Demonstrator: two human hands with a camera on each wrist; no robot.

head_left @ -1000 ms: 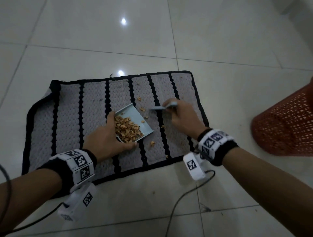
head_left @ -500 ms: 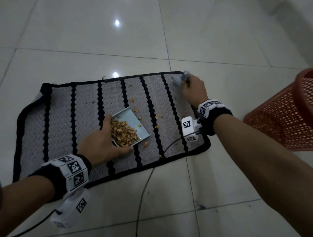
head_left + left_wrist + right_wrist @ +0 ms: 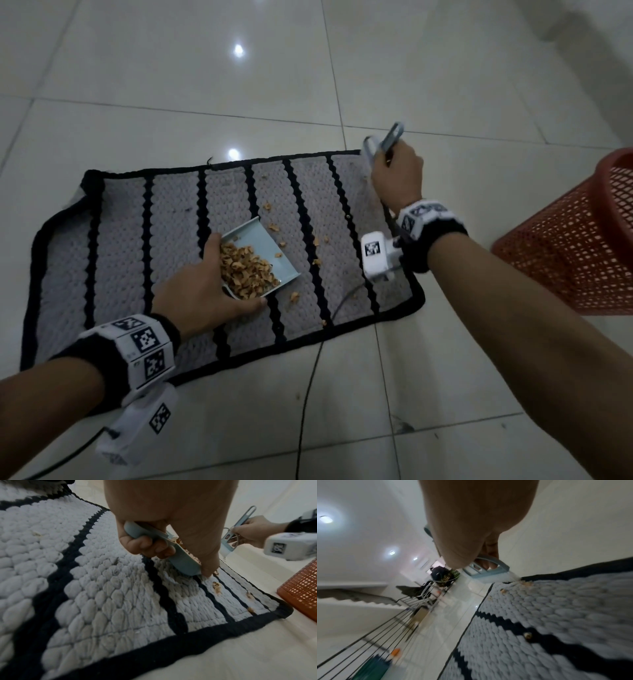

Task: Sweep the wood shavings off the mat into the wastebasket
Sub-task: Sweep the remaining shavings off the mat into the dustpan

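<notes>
On mat [image 3: 171,219], dustpan [image 3: 263,246] of shavings [image 3: 245,270]

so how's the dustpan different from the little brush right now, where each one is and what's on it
The dustpan rests on the mat mid-rug, gripped by the left hand; the brush is at the mat's far right corner, in the right hand's grip. The dustpan holds a pile of wood shavings; the brush carries none that I can see. Both are pale blue plastic.
</notes>
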